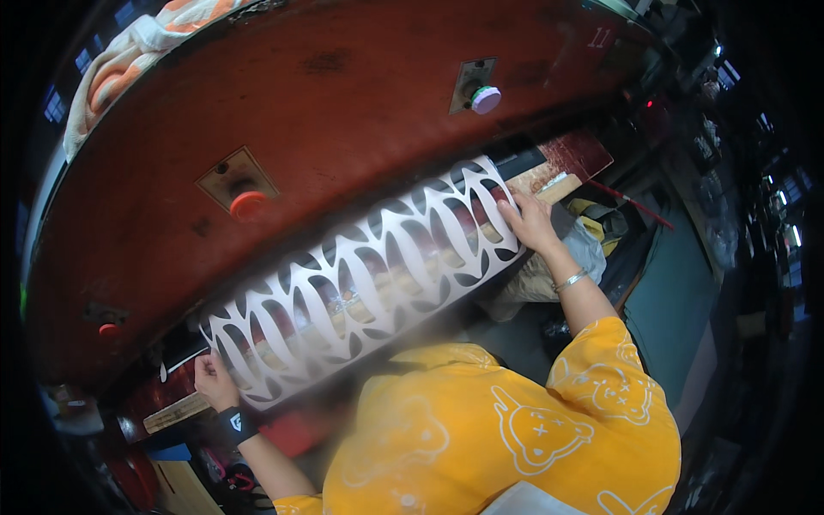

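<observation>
A long white sheet (367, 265) with rows of curved cut-outs stretches slantwise across the front of a red-brown machine. My right hand (531, 222) grips its right end, thumb on top and fingers partly hidden. At the lower left end, my left hand (215, 383) has its fingers curled closed at the sheet's edge; the exact hold is partly hidden. Through the holes a wooden strip and the machine's dark bed show behind the sheet.
Above the sheet, the machine's front panel (343, 112) carries an orange-red push button (248, 205), a pale lilac knob (485, 99) and a small red button (109, 330). A striped cloth (129, 69) drapes over its top left. Plastic bags (586, 249) sit beyond my right wrist.
</observation>
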Demonstrator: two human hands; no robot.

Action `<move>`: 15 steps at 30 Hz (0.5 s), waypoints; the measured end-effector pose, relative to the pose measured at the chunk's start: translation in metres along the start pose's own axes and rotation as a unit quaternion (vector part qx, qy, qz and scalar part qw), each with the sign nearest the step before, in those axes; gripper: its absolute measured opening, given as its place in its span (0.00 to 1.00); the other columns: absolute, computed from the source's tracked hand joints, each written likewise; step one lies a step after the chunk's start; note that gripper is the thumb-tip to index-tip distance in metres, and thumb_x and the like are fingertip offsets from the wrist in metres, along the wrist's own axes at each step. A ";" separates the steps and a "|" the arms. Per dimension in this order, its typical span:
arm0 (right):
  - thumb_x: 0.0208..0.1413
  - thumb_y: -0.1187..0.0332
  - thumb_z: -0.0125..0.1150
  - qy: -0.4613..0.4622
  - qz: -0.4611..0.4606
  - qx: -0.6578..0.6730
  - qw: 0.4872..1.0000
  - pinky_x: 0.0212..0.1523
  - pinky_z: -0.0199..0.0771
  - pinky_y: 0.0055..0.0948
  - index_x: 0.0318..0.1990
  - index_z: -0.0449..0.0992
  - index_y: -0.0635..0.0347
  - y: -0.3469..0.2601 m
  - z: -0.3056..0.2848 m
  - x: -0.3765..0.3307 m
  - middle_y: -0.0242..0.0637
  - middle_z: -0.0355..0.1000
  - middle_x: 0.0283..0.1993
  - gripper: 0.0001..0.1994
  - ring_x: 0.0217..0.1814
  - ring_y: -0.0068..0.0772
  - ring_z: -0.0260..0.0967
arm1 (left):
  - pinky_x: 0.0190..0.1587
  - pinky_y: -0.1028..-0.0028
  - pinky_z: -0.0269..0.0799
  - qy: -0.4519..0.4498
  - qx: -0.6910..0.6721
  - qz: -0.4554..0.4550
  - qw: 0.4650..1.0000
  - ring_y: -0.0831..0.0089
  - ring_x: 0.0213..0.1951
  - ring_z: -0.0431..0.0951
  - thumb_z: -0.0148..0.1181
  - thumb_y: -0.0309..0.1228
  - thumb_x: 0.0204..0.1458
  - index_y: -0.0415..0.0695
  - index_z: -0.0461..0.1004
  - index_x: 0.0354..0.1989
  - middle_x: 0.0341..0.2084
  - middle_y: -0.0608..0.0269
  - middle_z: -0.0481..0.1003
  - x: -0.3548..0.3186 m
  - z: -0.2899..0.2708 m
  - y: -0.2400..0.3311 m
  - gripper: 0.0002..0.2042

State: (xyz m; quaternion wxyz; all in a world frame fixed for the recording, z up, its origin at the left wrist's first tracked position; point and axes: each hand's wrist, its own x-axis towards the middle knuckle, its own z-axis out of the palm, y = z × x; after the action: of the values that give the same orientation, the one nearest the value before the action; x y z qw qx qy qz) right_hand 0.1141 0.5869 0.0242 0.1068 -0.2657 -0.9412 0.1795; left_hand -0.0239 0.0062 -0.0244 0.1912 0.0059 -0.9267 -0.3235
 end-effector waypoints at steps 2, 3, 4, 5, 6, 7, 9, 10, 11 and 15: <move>0.55 0.52 0.51 -0.001 -0.011 0.000 1.000 0.56 0.50 0.40 0.45 0.74 0.62 0.004 0.001 -0.002 0.47 0.71 0.49 0.22 0.55 0.44 0.65 | 0.23 0.73 0.62 0.007 0.003 0.006 1.000 0.75 0.17 0.65 0.57 0.38 0.53 0.39 0.70 0.23 0.13 0.64 0.67 0.002 0.001 -0.002 0.14; 0.55 0.52 0.51 0.006 -0.031 -0.002 1.000 0.56 0.50 0.40 0.45 0.74 0.62 0.005 0.002 -0.002 0.47 0.72 0.48 0.22 0.55 0.43 0.65 | 0.23 0.73 0.62 0.002 -0.001 0.006 1.000 0.75 0.17 0.65 0.57 0.38 0.53 0.39 0.70 0.23 0.13 0.64 0.67 0.003 0.002 -0.004 0.14; 0.55 0.52 0.51 0.026 -0.045 0.000 0.999 0.55 0.50 0.39 0.45 0.73 0.61 0.006 0.002 -0.003 0.47 0.72 0.47 0.21 0.53 0.43 0.66 | 0.23 0.73 0.62 -0.003 -0.002 0.005 1.000 0.76 0.17 0.65 0.57 0.38 0.53 0.38 0.70 0.23 0.13 0.64 0.67 0.004 0.003 -0.006 0.14; 0.55 0.52 0.51 0.031 -0.052 -0.001 0.998 0.54 0.50 0.39 0.45 0.73 0.61 0.006 0.003 -0.004 0.47 0.72 0.47 0.21 0.53 0.43 0.66 | 0.23 0.73 0.62 -0.008 -0.004 0.003 1.000 0.76 0.17 0.65 0.57 0.37 0.53 0.38 0.70 0.23 0.13 0.64 0.67 0.006 0.004 -0.008 0.14; 0.55 0.52 0.51 0.036 -0.058 -0.003 0.998 0.54 0.50 0.38 0.44 0.73 0.61 0.006 0.003 -0.004 0.47 0.72 0.47 0.21 0.52 0.43 0.66 | 0.24 0.73 0.62 -0.010 -0.010 -0.007 1.000 0.76 0.18 0.64 0.57 0.37 0.53 0.38 0.71 0.23 0.13 0.64 0.67 0.007 0.005 -0.009 0.14; 0.55 0.52 0.51 0.040 -0.058 -0.007 0.997 0.53 0.50 0.38 0.44 0.73 0.61 0.005 0.003 -0.005 0.47 0.72 0.47 0.21 0.52 0.43 0.66 | 0.24 0.73 0.61 -0.004 -0.008 0.005 1.000 0.77 0.18 0.64 0.57 0.37 0.53 0.38 0.70 0.23 0.13 0.65 0.66 0.009 0.006 -0.011 0.14; 0.55 0.50 0.51 0.000 -0.034 0.000 0.999 0.52 0.49 0.37 0.44 0.73 0.60 0.003 0.001 -0.005 0.46 0.73 0.46 0.21 0.50 0.42 0.67 | 0.24 0.73 0.61 0.006 -0.013 0.014 1.000 0.77 0.18 0.63 0.57 0.36 0.53 0.37 0.70 0.23 0.13 0.65 0.66 0.010 0.006 -0.014 0.14; 0.55 0.51 0.51 -0.005 -0.032 0.008 0.999 0.53 0.49 0.38 0.44 0.73 0.59 0.001 -0.001 -0.006 0.46 0.73 0.45 0.21 0.50 0.43 0.68 | 0.24 0.73 0.61 -0.004 -0.019 0.005 1.000 0.77 0.18 0.62 0.57 0.36 0.54 0.37 0.70 0.23 0.13 0.65 0.66 0.010 0.007 -0.014 0.15; 0.55 0.51 0.51 -0.002 -0.027 0.009 1.000 0.54 0.49 0.39 0.45 0.74 0.59 0.000 -0.004 -0.004 0.46 0.74 0.44 0.21 0.49 0.43 0.68 | 0.24 0.73 0.61 -0.012 -0.021 -0.006 1.000 0.77 0.18 0.62 0.57 0.36 0.54 0.37 0.70 0.23 0.13 0.65 0.65 0.009 0.006 -0.015 0.15; 0.54 0.50 0.51 -0.090 0.039 0.016 0.995 0.52 0.64 0.39 0.44 0.76 0.60 -0.009 -0.019 0.016 0.48 0.76 0.35 0.22 0.44 0.48 0.73 | 0.23 0.75 0.59 -0.019 -0.018 -0.008 1.000 0.80 0.19 0.61 0.56 0.36 0.54 0.38 0.69 0.23 0.13 0.69 0.63 0.011 0.004 -0.011 0.14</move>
State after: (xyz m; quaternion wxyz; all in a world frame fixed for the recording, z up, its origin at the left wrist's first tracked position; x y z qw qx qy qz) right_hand 0.1023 0.5933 0.0465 0.0192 -0.2833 -0.9328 0.2218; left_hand -0.0363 -0.0018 -0.0300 0.1711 0.0039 -0.9240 -0.3419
